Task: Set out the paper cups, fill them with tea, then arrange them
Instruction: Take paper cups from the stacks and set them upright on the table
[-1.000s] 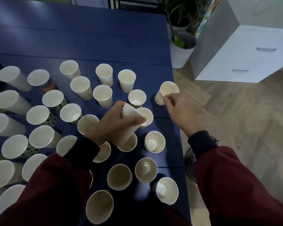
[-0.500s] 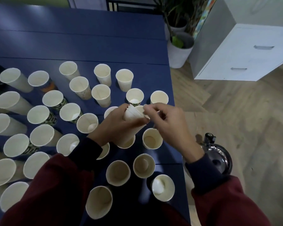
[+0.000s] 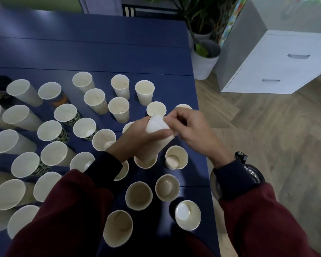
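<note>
Paper-white and nested tight, the stack (image 3: 156,129) sits tilted in my left hand (image 3: 137,141), whose fingers are curled right round it. My right hand (image 3: 193,127) has come in against the stack's upper end, thumb and fingertips (image 3: 168,120) pinching there, on what I take to be the outermost cup, though I cannot see whether it has begun to slide free. I judge that I am in the first step, setting out. Upright cups (image 3: 119,108) crowd the blue table (image 3: 100,52) left of the stack, beyond it and on my side of it, and the ones I can see into look empty; I can see no tea in any of them. One cup (image 3: 176,157) stands just on the near side of the stack, and another (image 3: 145,163) is directly under its lower end. The next move calls for a steady hold on the stack while the pinch draws one cup off — one only, not two stuck together — and then a bare spot to stand it on, perhaps the strip by the table's edge on the near right of the stack. Right of the stack, off the table and partly hidden by my wrist, is a dark shiny vessel (image 3: 254,173); what it holds I cannot tell.
</note>
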The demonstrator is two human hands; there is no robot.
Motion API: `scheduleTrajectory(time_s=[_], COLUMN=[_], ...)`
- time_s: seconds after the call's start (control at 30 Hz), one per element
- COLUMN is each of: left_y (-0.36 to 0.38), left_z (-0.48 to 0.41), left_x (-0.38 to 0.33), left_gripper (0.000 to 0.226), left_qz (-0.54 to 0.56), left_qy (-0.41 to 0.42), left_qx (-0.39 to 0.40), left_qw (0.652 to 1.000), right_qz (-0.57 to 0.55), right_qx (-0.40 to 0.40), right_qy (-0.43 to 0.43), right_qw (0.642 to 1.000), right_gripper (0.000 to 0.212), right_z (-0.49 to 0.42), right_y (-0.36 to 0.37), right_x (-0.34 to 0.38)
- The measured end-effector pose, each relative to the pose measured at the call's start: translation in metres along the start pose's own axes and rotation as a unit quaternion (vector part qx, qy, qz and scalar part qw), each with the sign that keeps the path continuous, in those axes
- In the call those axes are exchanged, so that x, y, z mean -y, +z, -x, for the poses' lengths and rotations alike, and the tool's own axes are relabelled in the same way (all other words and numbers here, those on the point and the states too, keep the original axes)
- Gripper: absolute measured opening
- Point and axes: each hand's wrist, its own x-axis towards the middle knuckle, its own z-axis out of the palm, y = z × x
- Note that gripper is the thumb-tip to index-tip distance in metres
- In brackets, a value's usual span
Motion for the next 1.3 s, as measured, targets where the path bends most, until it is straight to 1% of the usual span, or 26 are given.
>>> scheduleTrajectory(time_s=[0.03,0.07,0.1,0.2,0.27,0.3,0.33,0.4,0.43,0.5,0.6,0.67,0.73,0.8,0.83,0.87,0.9,0.97,1.03,1.17,1.27,1.3], left_y=[-0.004,-0.008,-0.013,-0.024,-0.027,-0.028,-0.028,-0.029,-0.03,-0.033,-0.035,-0.037,-0.037,-0.036,-0.035,-0.033,-0.031,-0.027,-0.02,-0.01,-0.005,-0.004], left_z=[-0.004,-0.007,-0.009,-0.01,-0.009,-0.009,-0.011,-0.014,-0.016,-0.019,-0.02,-0.018,-0.017,-0.015,-0.015,-0.015,-0.016,-0.015,-0.011,0.001,0.008,0.011], left_x=[-0.002,-0.002,0.0,0.005,0.006,0.006,0.006,0.006,0.006,0.008,0.015,0.019,0.022,0.023,0.022,0.022,0.021,0.016,0.009,-0.004,-0.016,-0.02], left_gripper=[0.051,0.055,0.053,0.04,0.031,0.026,0.022,0.012,0.011,0.02,0.02,0.021,0.022,0.019,0.019,0.025,0.036,0.053,0.061,0.051,0.032,0.036], left_qz=[0.019,0.016,0.014,0.017,0.036,0.04,0.041,0.052,0.062,0.067,0.062,0.06,0.057,0.059,0.059,0.057,0.053,0.046,0.036,0.016,0.024,0.036], left_qy=[-0.015,-0.029,-0.045,-0.064,-0.06,-0.055,-0.05,-0.036,-0.035,-0.028,-0.03,-0.039,-0.051,-0.056,-0.057,-0.056,-0.056,-0.053,-0.047,-0.021,-0.024,-0.025], left_qx=[-0.016,-0.026,-0.025,-0.007,-0.035,-0.045,-0.048,-0.038,-0.029,-0.022,-0.039,-0.051,-0.058,-0.055,-0.049,-0.046,-0.044,-0.03,-0.013,0.027,0.066,0.057], left_qw=[1.0,0.999,0.999,0.998,0.997,0.997,0.997,0.997,0.997,0.997,0.997,0.996,0.995,0.995,0.995,0.996,0.996,0.997,0.998,0.999,0.997,0.997], right_qz=[0.009,0.026,0.052,0.106,0.138,0.178,0.226,0.314,0.341,0.361,0.338,0.326,0.287,0.224,0.193,0.164,0.137,0.093,0.074,0.04,0.02,0.017], right_qx=[-0.008,-0.023,-0.049,-0.177,-0.233,-0.237,-0.222,-0.164,-0.127,-0.07,-0.038,-0.043,-0.08,-0.126,-0.132,-0.12,-0.092,-0.019,0.014,-0.003,-0.008,-0.011], right_qy=[-0.008,-0.017,-0.025,-0.049,-0.05,-0.044,-0.037,-0.021,-0.004,0.029,0.06,0.065,0.046,0.009,-0.006,-0.014,-0.012,-0.006,-0.009,-0.006,-0.014,-0.015], right_qw=[1.0,0.999,0.997,0.977,0.961,0.954,0.948,0.935,0.931,0.93,0.938,0.942,0.953,0.966,0.972,0.979,0.986,0.995,0.997,0.999,1.0,1.0], right_gripper=[0.022,0.021,0.021,0.025,0.027,0.028,0.029,0.03,0.029,0.028,0.029,0.032,0.031,0.024,0.021,0.021,0.025,0.038,0.044,0.041,0.04,0.039], right_z=[-0.008,-0.017,-0.028,-0.068,-0.096,-0.109,-0.12,-0.136,-0.141,-0.146,-0.146,-0.141,-0.132,-0.115,-0.104,-0.09,-0.075,-0.046,-0.024,-0.001,0.008,0.009], right_y=[-0.002,-0.005,-0.01,-0.035,-0.048,-0.051,-0.049,-0.038,-0.029,-0.014,-0.005,-0.005,-0.005,-0.005,-0.003,-0.001,0.002,0.009,0.016,0.014,0.009,0.008], right_x=[0.0,0.001,0.002,-0.001,-0.01,-0.017,-0.025,-0.044,-0.052,-0.068,-0.082,-0.081,-0.07,-0.048,-0.035,-0.021,-0.008,0.01,0.017,0.019,0.025,0.028])
